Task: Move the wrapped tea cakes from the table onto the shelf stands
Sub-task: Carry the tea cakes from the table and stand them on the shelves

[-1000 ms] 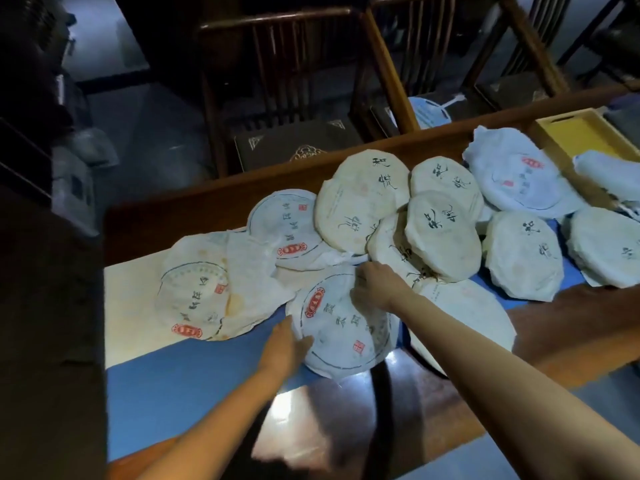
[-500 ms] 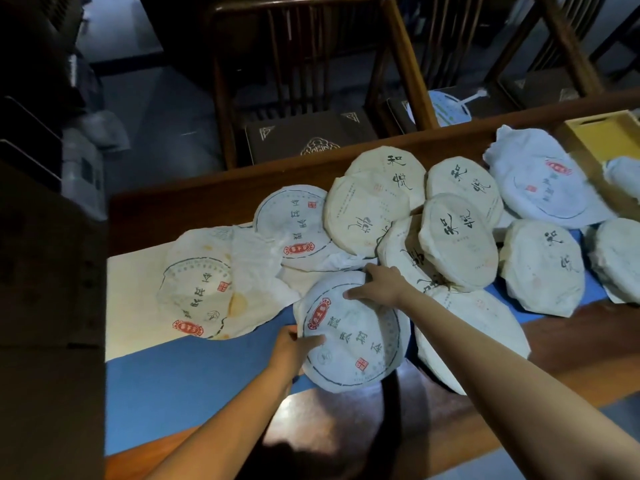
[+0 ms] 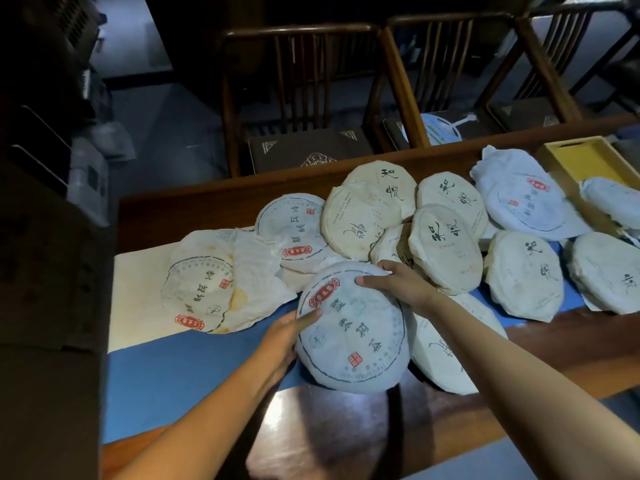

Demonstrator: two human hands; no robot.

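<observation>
A round tea cake in pale paper with a red oval stamp and green characters (image 3: 349, 334) is tilted up off the blue cloth, near the table's front edge. My left hand (image 3: 287, 337) grips its left rim, thumb on the face. My right hand (image 3: 401, 284) holds its upper right rim, thumb on top. Several other wrapped tea cakes (image 3: 446, 247) lie overlapping behind and to the right. One cake with loose, stained paper (image 3: 207, 289) lies at the left. No shelf stand is in view.
The wooden table (image 3: 194, 213) carries a blue cloth (image 3: 173, 382) and a cream sheet. A yellow tray (image 3: 585, 164) sits at the far right. Wooden chairs (image 3: 298, 98) stand behind the table. A dark box edge (image 3: 48, 306) fills the left.
Both hands have closed on the stamped cake's rim and raised it toward me, tilting its face up. The view has shifted slightly closer.
</observation>
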